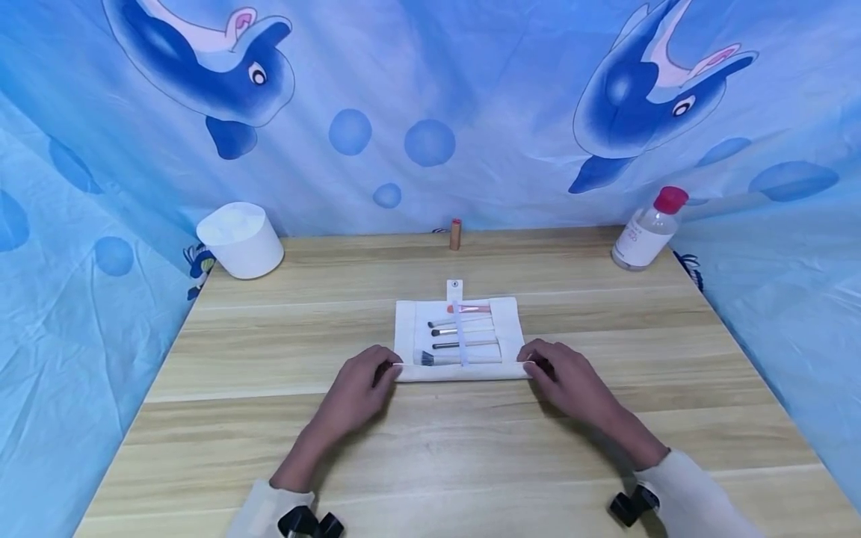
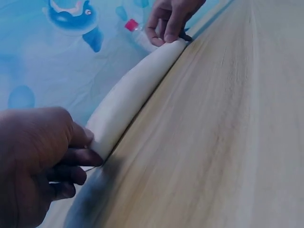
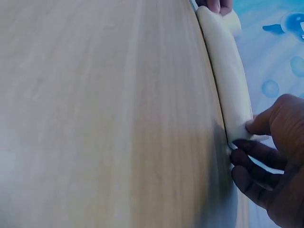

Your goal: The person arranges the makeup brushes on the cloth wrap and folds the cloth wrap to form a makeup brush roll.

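A white makeup brush roll [image 1: 406, 329] lies unfolded on the table, its near edge rolled over into a thick fold. Several makeup brushes [image 1: 464, 344] sit in it crosswise under a pale strap, and a snap tab [image 1: 454, 288] sticks out at the far edge. At the left end of the fold my left hand [image 1: 363, 385] pinches the fabric between thumb and fingers. My right hand [image 1: 570, 377] pinches the opposite end the same way. Both wrist views show the rolled edge [image 2: 135, 90] stretched between the two hands, touching or just above the wood.
On the wooden table [image 1: 430, 456], a white cylindrical container [image 1: 241, 240] stands at the back left. A small brown tube [image 1: 455, 235] is at the back middle. A clear bottle with a red cap [image 1: 646, 233] stands back right. Blue dolphin-print cloth [image 1: 471, 179] hangs behind.
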A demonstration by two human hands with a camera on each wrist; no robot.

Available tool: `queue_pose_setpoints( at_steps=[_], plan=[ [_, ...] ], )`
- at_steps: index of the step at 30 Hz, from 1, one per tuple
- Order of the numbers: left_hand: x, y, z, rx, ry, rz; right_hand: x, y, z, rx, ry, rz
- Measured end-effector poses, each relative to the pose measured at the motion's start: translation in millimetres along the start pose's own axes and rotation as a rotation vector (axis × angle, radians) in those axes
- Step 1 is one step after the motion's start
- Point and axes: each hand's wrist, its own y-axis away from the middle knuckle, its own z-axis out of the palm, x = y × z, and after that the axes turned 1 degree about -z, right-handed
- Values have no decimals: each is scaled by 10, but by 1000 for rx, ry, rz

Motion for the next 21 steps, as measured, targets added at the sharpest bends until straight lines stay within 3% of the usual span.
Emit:
queue_pose_setpoints(
  at_steps=[2, 4, 9, 12, 16, 21],
  plan=[
    [-6, -25, 45, -9, 10, -30, -15, -21, 26, 9, 10, 4],
    [-9, -36, 86, -9, 2, -21, -27, -27, 50, 28, 63, -21],
    [-10, -44, 157, 35, -99, 164, -34, -23, 53, 67, 219, -144],
    [-17, -34, 163, 23, -157, 250, -53, -12, 30, 18, 285, -210],
    [-34, 4, 106, -40, -190, 263, -92, 7, 8, -57, 358, -266],
    [-40, -25, 62, -68, -226, 269, -107, -18, 13, -61, 385, -287]
  ],
)
